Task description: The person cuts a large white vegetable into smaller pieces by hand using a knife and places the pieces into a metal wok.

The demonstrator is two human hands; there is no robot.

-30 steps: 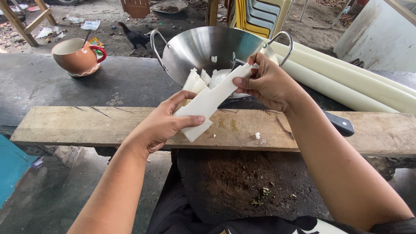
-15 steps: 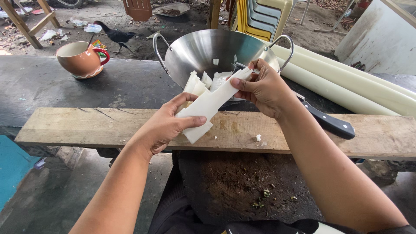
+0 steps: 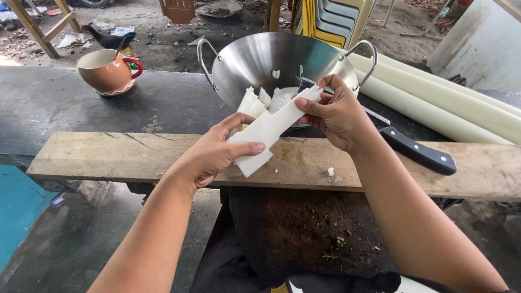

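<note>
My left hand (image 3: 217, 154) grips the lower end of a long white strip (image 3: 268, 129), a flat pale piece of stalk held slanting above a wooden plank (image 3: 108, 157). At the strip's upper end my right hand (image 3: 336, 114) pinches it between thumb and fingers, just in front of a steel wok (image 3: 277, 62). Several cut white pieces (image 3: 266, 100) lie in the wok. A black-handled knife (image 3: 418, 154) rests on the plank, its blade hidden behind my right hand.
Long pale stalks (image 3: 445, 103) lie on the dark table at the right. A brown cup with a red handle (image 3: 108, 70) stands at the left. Stacked plastic chairs (image 3: 336, 16) and a dirt floor lie beyond. Small white scraps (image 3: 331, 172) dot the plank.
Both hands keep hold of the strip and have shifted slightly; the right hand's fingers moved a little along its upper end. The view has tilted a bit.
</note>
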